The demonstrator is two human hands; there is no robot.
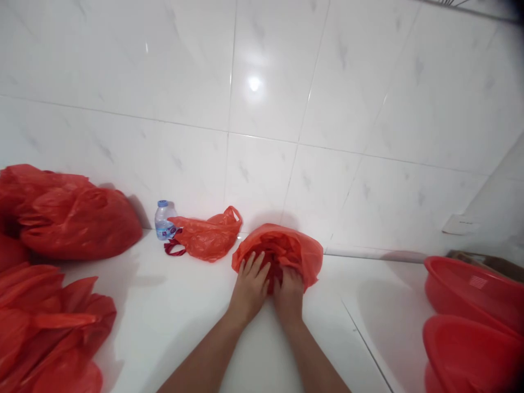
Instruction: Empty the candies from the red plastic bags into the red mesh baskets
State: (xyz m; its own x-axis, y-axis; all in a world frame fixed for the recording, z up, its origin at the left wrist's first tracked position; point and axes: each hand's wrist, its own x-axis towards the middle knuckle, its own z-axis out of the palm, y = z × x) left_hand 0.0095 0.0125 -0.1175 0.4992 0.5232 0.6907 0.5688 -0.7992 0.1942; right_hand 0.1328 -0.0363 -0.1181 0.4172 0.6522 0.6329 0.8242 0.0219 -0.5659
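Note:
A red plastic bag (301, 248) lies on the white tiled floor near the wall, its mouth turned toward me. My left hand (250, 281) rests flat on the bag's near edge, fingers stretched out and slightly apart. My right hand (290, 288) is beside it, fingers curled down into the bag's opening and gripping the plastic. Dark red contents show inside the bag between my hands; I cannot make out what they are.
A smaller red bag (207, 236) with dark handles lies left of it, beside a small water bottle (164, 220) against the wall. Full red bags (69, 215) and crumpled ones (49, 327) fill the left. Red plastic basins (475, 311) are stacked at right.

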